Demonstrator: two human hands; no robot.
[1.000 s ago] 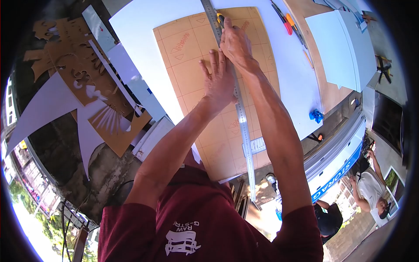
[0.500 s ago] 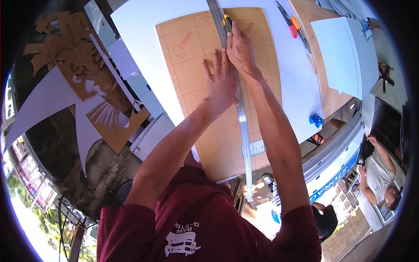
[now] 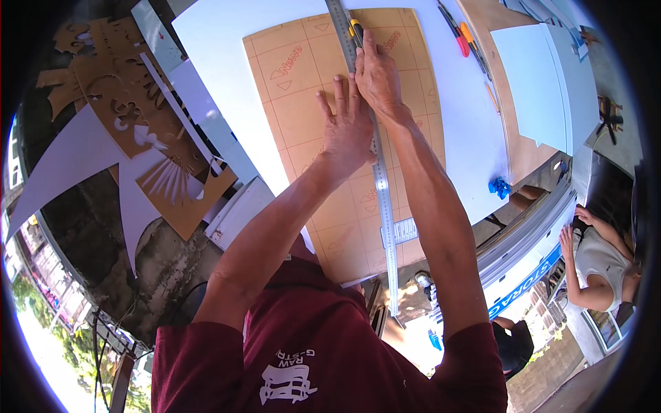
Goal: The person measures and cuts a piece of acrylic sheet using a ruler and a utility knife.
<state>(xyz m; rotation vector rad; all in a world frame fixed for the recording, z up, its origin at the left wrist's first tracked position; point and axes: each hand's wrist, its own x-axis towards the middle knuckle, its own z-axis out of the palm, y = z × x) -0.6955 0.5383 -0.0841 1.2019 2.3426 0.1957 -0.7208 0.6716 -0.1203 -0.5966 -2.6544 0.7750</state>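
Observation:
A long metal ruler (image 3: 383, 199) lies lengthwise over a brown printed sheet (image 3: 303, 103). My left hand (image 3: 348, 134) presses flat on the ruler and the sheet, fingers spread. Farther up, beside the ruler's right edge, my right hand (image 3: 377, 76) is closed around a yellow and black cutter (image 3: 356, 31), near the top of the sheet. The cutter's blade is hidden. Under the lower part of the ruler shows a small printed strip (image 3: 406, 231).
Red-handled (image 3: 461, 45) and orange-handled tools (image 3: 469, 38) and a pencil (image 3: 492, 98) lie on the right. Light-blue sheets (image 3: 530, 89) are beyond them. Cut-out shapes (image 3: 89, 144) are at left. Another person (image 3: 595, 265) stands at lower right.
The person at the lower right has moved, with hands and head in a different position. My hands, the cutter and the ruler look almost unchanged.

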